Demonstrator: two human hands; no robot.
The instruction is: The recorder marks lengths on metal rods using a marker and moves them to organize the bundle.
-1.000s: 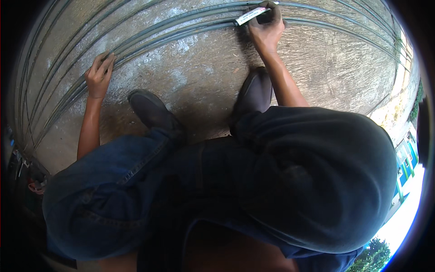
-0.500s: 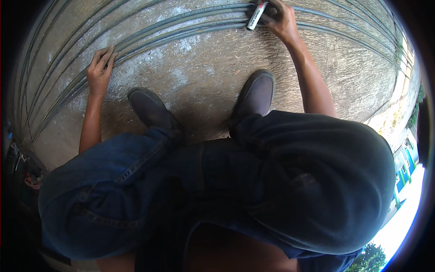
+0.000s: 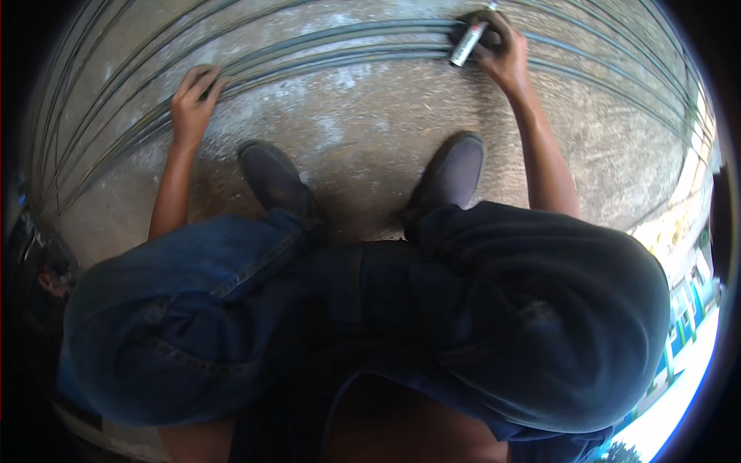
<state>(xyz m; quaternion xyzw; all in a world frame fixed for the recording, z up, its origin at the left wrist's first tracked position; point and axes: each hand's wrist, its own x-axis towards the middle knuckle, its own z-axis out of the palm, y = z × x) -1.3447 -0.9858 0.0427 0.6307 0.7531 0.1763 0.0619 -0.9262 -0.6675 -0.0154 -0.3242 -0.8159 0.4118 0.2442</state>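
My right hand [image 3: 505,55]: closed round one white marker [image 3: 468,45]. My left hand [image 3: 194,104]: curled at long rods [image 3: 347,33] running between both, grip unclear.

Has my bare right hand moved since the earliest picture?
Yes: your right hand has moved rightward, judged against the dark brown, round-toed right shoe.

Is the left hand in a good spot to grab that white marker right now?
Probably not without moving: the left hand is at the long gray strands, well left of the white marker, which the right hand holds. Nothing seems to block the way between the hands, though.
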